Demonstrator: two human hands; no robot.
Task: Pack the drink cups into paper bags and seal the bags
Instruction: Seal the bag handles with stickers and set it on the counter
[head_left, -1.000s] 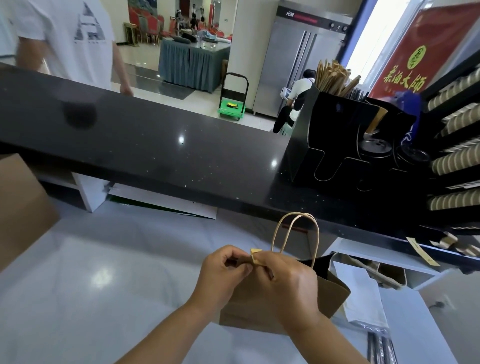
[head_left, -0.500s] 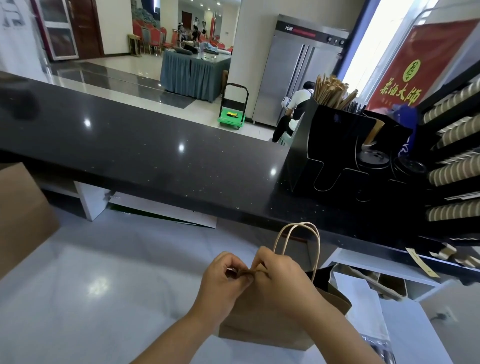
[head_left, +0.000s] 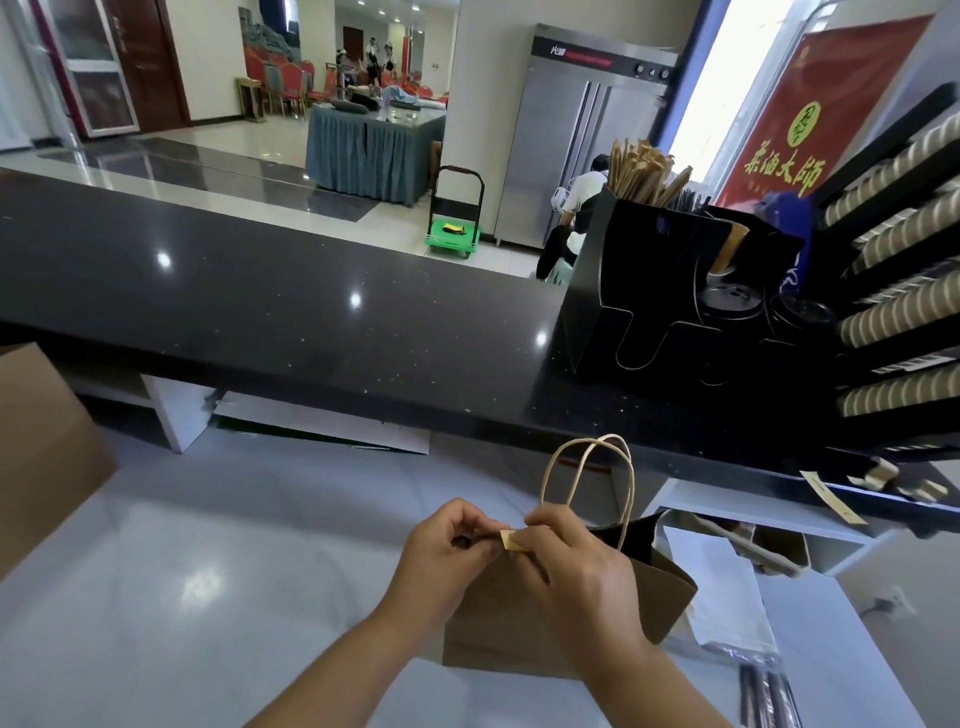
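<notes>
A brown paper bag (head_left: 498, 618) with twisted paper handles (head_left: 587, 483) stands on the white worktop (head_left: 218, 571). Its right side gapes open and dark inside; no cup shows. My left hand (head_left: 441, 551) and my right hand (head_left: 571, 566) meet at the bag's top edge on the left. Between their fingertips they pinch a small tan sticker (head_left: 511, 540) together with the bag's rim.
A black counter (head_left: 311, 317) runs across behind the worktop. On its right stand a black organizer (head_left: 649, 296) with wooden stirrers and lids, and racks of stacked cups (head_left: 898, 312). A cardboard box (head_left: 41, 447) sits at left. White paper (head_left: 722, 582) lies right of the bag.
The sticker, hidden between my fingers half a second ago, shows again at the bag's top edge. A person in a white shirt behind the counter has left view.
</notes>
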